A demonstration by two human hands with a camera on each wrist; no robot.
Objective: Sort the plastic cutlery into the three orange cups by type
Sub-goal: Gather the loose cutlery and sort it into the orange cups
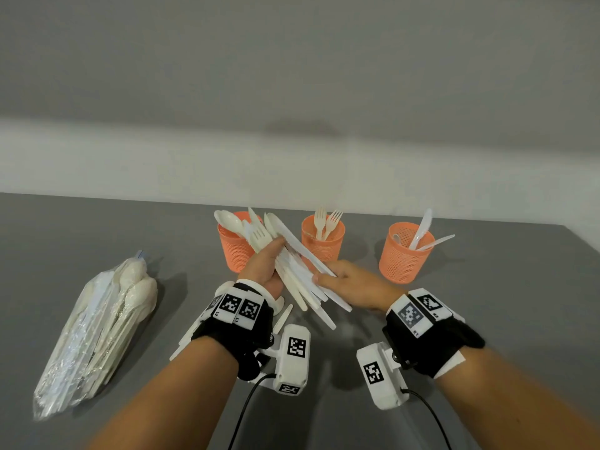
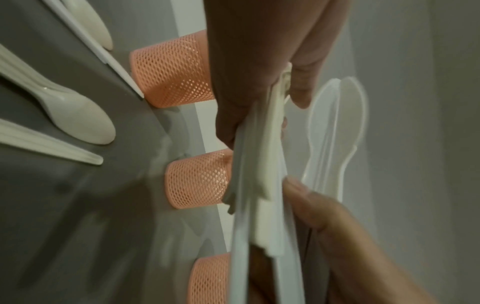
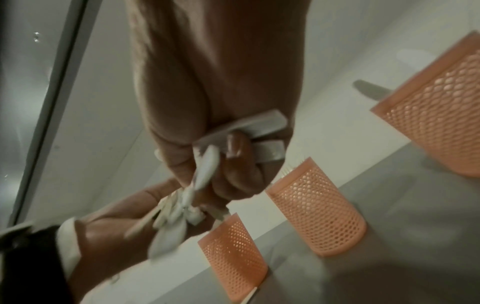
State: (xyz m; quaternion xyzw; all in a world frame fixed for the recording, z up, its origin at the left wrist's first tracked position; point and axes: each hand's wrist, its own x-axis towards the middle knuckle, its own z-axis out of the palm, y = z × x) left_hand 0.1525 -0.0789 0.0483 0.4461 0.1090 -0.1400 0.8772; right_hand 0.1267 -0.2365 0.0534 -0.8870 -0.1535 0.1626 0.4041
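Three orange mesh cups stand in a row: the left cup, the middle cup with two forks, and the right cup with knives. My left hand grips a mixed bundle of white cutlery in front of the left and middle cups, heads pointing up and away. A spoon, a fork and knives show in it. My right hand holds the handle ends of pieces in that bundle; in the right wrist view its fingers curl round white handles. The left wrist view shows the bundle.
A clear plastic bag of more cutlery lies on the grey table to the left. A loose white piece lies under my left wrist. More cutlery lies on the table in the left wrist view. A pale wall runs behind the cups.
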